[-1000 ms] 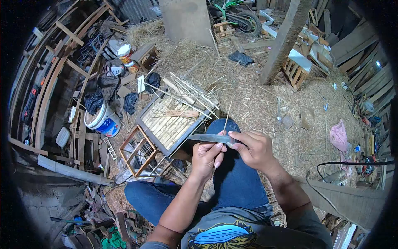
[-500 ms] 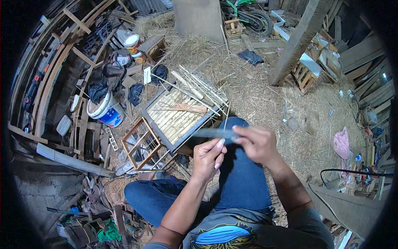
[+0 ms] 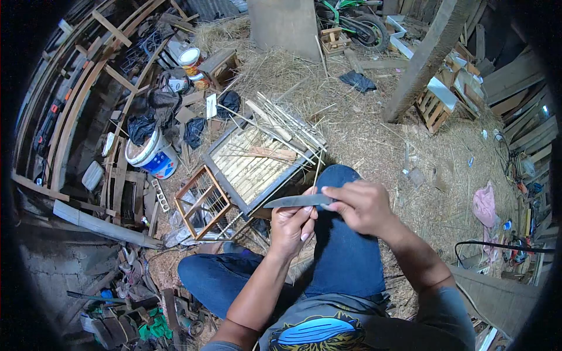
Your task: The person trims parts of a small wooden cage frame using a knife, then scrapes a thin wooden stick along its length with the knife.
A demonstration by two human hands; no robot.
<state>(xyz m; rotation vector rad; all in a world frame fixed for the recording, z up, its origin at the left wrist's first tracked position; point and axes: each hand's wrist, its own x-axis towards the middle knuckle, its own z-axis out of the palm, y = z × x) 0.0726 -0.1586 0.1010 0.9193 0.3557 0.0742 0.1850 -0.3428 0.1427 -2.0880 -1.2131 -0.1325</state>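
Note:
My right hand (image 3: 364,206) is closed around the handle of a knife (image 3: 295,202), whose broad blade points left. The blade lies across the top of my left hand (image 3: 291,229), by the thumb and fingertips. My left hand pinches a thin bamboo strip (image 3: 319,167), which rises from the fingers beyond the blade. Exactly where the edge meets the strip is hidden. Beyond my hands stands a low slatted table (image 3: 246,202) with a dark frame, bearing a pile of thin strips (image 3: 281,126) and a reddish piece of wood (image 3: 272,153).
A small wooden frame with wire bars (image 3: 203,202) leans at the table's left corner. Farther left stands a white-and-blue bucket (image 3: 153,155). A wooden post (image 3: 418,64) rises at the right, and straw litters the floor. My jeans-clad knee (image 3: 345,234) is under my right hand.
The knife has come down and nearer my left hand, its blurred blade now sharp and level across the fingers. My left hand has barely moved. The view has shifted slightly.

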